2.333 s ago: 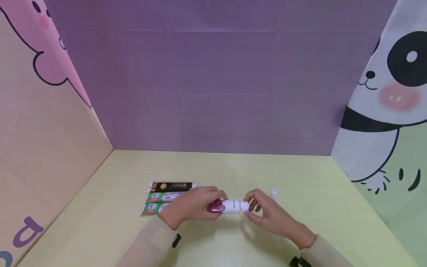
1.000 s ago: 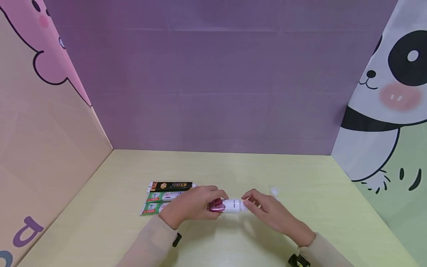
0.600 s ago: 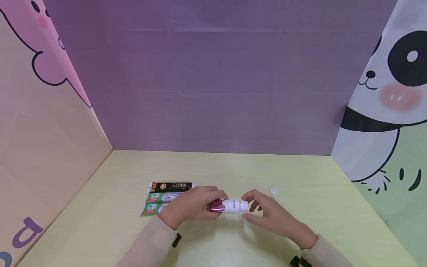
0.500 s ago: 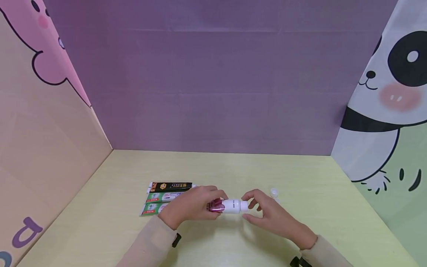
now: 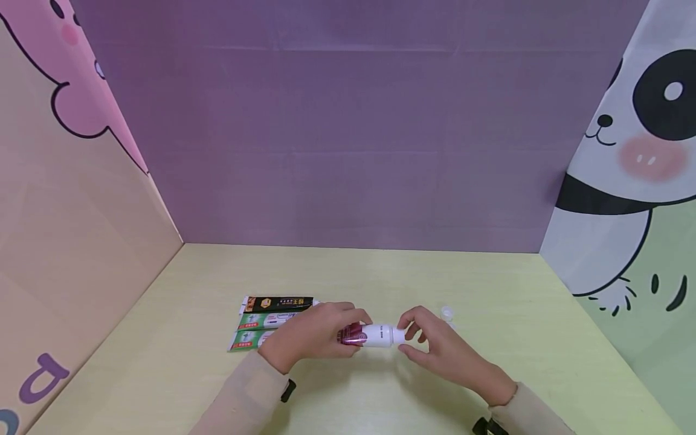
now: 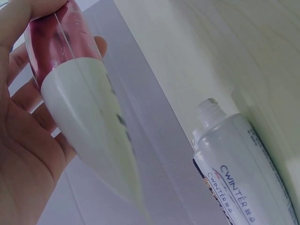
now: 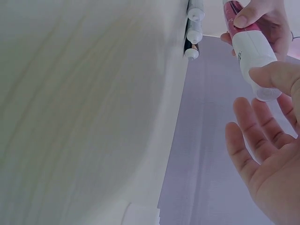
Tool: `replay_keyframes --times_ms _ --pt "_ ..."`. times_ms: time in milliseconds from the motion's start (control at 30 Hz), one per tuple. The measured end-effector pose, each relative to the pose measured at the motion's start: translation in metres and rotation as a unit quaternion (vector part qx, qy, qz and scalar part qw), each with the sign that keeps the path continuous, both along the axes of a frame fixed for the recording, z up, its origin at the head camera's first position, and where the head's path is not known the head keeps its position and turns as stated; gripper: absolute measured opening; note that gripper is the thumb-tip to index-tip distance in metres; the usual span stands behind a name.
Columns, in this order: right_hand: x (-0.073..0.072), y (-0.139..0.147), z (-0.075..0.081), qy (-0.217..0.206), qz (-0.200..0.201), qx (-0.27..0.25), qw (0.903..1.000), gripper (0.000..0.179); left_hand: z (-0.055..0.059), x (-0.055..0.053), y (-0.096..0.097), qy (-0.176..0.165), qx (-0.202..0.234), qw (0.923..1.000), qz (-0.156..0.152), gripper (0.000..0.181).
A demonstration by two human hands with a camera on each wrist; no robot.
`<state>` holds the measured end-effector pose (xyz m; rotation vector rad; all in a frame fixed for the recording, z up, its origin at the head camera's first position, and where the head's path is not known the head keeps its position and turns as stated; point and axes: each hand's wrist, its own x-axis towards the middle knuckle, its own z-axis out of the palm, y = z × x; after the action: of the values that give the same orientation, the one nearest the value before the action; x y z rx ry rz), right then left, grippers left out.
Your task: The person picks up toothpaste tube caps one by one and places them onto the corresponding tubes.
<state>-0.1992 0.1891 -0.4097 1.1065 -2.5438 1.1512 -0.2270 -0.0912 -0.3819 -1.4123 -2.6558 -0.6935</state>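
My left hand (image 5: 321, 329) grips the dark-red end of a red-and-white toothpaste tube (image 5: 376, 336), held sideways above the table. Its white cap (image 5: 399, 336) points right. At the cap, my right hand (image 5: 443, 350) pinches with thumb and forefinger; in the right wrist view the thumb lies against the cap (image 7: 267, 93) while the other fingers are spread. Partly behind the left hand lie a black toothpaste tube (image 5: 280, 304) and two green-and-white toothpaste tubes (image 5: 250, 321). The left wrist view shows a bare nozzle (image 6: 211, 112) on one lying tube.
Small white caps (image 5: 447, 313) lie on the pale wooden table (image 5: 353, 399) behind the right hand, partly hidden by it. A purple backdrop (image 5: 348, 133) closes off the back, with printed panels at left and right.
The right fingers covered the cap a second ago, then spread back off it. Now they have come in on it again. The left hand and tube have stayed in place.
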Motion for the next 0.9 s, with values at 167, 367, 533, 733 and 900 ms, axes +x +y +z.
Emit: replay_keyframes --times_ms 167,367,533,733,900 --pt "0.0003 -0.0007 0.0004 0.001 -0.001 0.001 1.0 0.036 -0.0005 0.0002 0.0 0.005 0.0 1.0 0.002 0.027" --pt "-0.0005 -0.0002 -0.0006 -0.004 -0.01 0.008 0.9999 0.03 0.0009 0.0005 -0.0003 0.005 0.003 1.0 0.0 0.029" --pt "-0.0015 0.001 -0.0023 -0.009 -0.016 0.013 0.9997 0.024 0.0019 0.001 -0.0008 0.003 0.004 1.0 0.002 0.029" --pt "-0.0017 0.0003 -0.0003 -0.024 -0.023 0.017 0.9993 0.011 0.0018 0.0017 -0.0007 0.004 0.006 1.0 0.003 0.029" --pt "-0.0027 -0.0017 0.0009 -0.04 -0.037 0.024 0.9982 0.016 0.0038 0.0025 0.0001 0.002 0.01 0.9999 0.001 0.03"
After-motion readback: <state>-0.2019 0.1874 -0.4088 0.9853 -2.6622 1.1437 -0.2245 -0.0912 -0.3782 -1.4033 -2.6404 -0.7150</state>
